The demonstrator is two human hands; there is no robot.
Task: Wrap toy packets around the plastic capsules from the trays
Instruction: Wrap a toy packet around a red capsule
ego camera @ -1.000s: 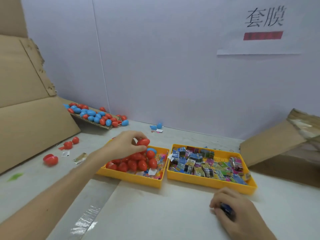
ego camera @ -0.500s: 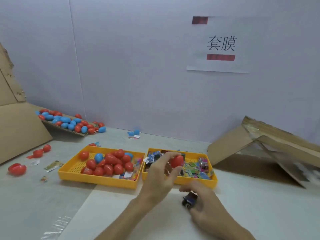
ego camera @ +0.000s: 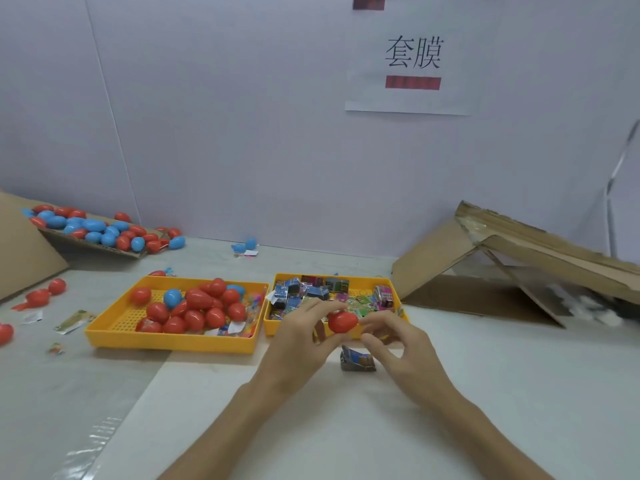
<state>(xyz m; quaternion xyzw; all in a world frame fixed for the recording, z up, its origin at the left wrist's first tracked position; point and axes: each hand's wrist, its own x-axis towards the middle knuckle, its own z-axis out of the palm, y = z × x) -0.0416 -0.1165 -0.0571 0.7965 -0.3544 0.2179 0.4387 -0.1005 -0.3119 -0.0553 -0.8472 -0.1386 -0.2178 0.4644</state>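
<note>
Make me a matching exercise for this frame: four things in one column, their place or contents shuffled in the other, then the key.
1. red capsule
2. loose toy packet
3. left tray
4. right tray

A. lying on the table before the right tray
B. filled with red and blue capsules
C. pinched in the fingers of the left hand
D. filled with toy packets

Pairs: 1-C, 2-A, 3-B, 4-D

Left hand [ego camera: 301, 337] pinches a red capsule [ego camera: 342, 321] above the surface [ego camera: 346, 427]; right hand [ego camera: 401, 348] fingers [ego camera: 374, 318] touch its right end. One toy packet [ego camera: 356, 359] lies on the surface beneath, just before the yellow packet tray [ego camera: 272, 327].
</note>
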